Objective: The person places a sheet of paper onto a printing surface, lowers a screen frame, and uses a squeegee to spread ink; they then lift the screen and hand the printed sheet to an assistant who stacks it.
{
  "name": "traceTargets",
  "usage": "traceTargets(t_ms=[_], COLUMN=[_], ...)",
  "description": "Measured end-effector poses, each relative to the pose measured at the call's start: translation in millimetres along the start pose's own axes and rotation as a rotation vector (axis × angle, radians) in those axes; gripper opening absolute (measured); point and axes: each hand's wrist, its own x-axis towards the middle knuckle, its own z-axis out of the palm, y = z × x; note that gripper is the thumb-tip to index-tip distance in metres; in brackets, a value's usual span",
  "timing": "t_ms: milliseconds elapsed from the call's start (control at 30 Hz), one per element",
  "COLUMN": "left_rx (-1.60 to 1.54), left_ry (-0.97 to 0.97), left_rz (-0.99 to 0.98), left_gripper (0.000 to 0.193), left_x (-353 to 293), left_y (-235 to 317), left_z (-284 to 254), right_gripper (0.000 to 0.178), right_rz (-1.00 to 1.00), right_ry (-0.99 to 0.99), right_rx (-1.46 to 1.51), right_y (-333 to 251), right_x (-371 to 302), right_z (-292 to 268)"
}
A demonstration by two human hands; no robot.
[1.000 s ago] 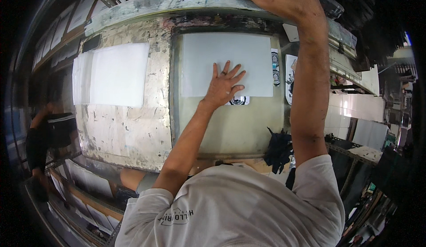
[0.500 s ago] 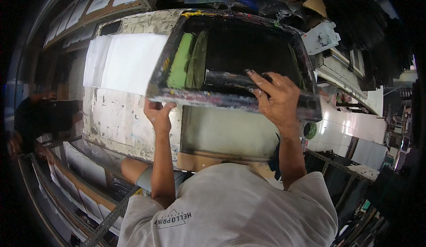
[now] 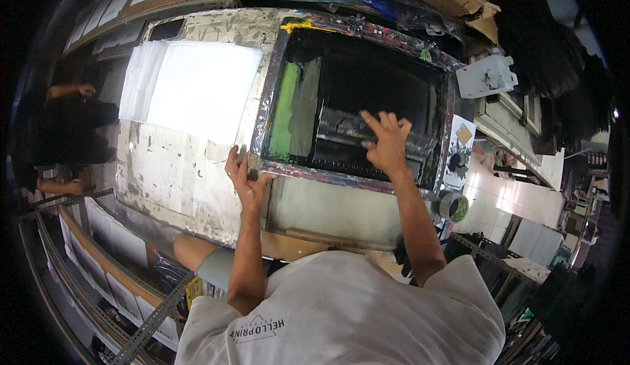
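Observation:
A screen printing frame [image 3: 354, 180] with a paint-stained rim lies on the worktable in front of me. My left hand [image 3: 248, 184] is at its near left corner, thumb along the front edge and fingers beside the corner. Inside the frame, my right hand [image 3: 388, 147] rests over a long dark squeegee [image 3: 338, 125], its index finger stretched forward along it and the thumb on the near side. The squeegee lies crosswise on the black mesh. A green strip [image 3: 284, 109] runs along the mesh's left side. Left of the frame lies a stack of white sheets [image 3: 203, 89].
The paint-worn worktable [image 3: 177, 175] extends left. At right are a stained white jug [image 3: 487, 76] and a roll of tape [image 3: 453, 206]. Metal racks [image 3: 141, 339] with boards stand at lower left. Another person's hand [image 3: 73, 186] shows at far left.
The frame's near edge has come down from a tilted position, and the frame now lies flatter. Both hands moved with it; the right hand stays on the squeegee.

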Motion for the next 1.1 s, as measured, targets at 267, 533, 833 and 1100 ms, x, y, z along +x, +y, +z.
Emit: traceTargets(t_ms=[267, 533, 833, 1100], left_rx=[-0.045, -0.139, -0.432, -0.594], left_ry=[0.003, 0.015, 0.01, 0.108], left_rz=[-0.044, -0.037, -0.307, -0.291], left_gripper=[0.091, 0.085, 0.073, 0.07], left_x=[-1, 1, -9, 17], left_y=[1, 3, -1, 58], left_z=[-2, -2, 4, -14], right_gripper=[0.079, 0.067, 0.05, 0.051], right_rz=[-0.044, -0.102, -0.115, -0.105], right_ry=[0.177, 0.172, 0.219, 0.102], right_rx=[-0.129, -0.08, -0.179, -0.005], right_y=[80, 115, 65, -37], right_x=[144, 202, 122, -22], right_z=[9, -2, -4, -68])
